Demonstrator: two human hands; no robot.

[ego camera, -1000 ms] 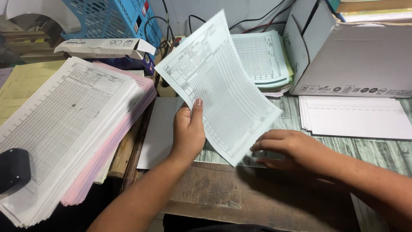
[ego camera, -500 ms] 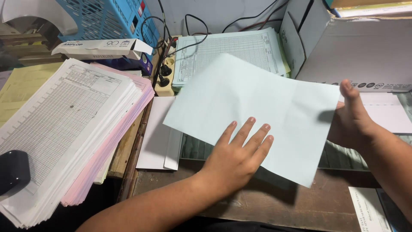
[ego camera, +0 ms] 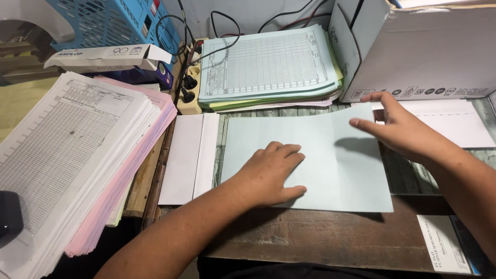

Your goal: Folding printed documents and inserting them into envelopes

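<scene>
Pale blue sheet (ego camera: 330, 155) lies blank-side up; left hand (ego camera: 268, 173) presses it flat, grip spread; right hand (ego camera: 400, 129) hovers, fingers loosely spread

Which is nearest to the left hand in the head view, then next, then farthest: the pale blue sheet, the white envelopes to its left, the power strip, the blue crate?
1. Pale blue sheet, under the left hand.
2. White envelopes, just left.
3. Power strip, behind them.
4. Blue crate, far back left.

even, soft overhead light, sharp focus throughout, faint shadows under the hands, darker bottom-left corner.
</scene>
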